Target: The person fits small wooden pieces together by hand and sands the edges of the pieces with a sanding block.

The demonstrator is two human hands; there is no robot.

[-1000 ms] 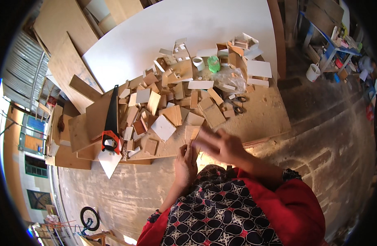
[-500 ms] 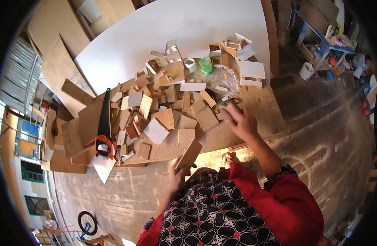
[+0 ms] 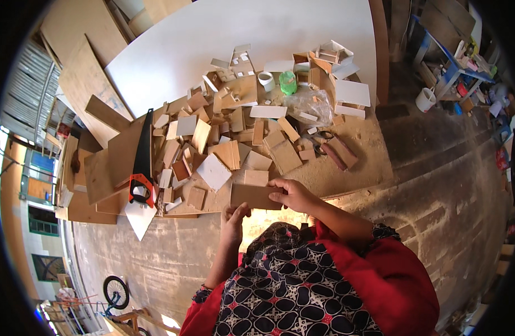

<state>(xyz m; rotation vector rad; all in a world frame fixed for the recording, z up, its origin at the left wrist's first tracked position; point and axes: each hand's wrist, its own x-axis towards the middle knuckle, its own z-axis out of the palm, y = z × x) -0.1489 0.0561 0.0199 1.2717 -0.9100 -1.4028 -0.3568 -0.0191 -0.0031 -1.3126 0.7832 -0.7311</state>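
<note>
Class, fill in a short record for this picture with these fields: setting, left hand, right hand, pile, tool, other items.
setting: workshop floor strewn with sawdust, large white board behind
left hand: left hand touches the lower left edge of a wood panel
right hand: right hand grips the panel's right end
pile: wood offcuts heaped in front of the person
tool: handsaw with an orange and black handle, lying left of the pile
other items: green cup, plastic bag, white mug
</note>
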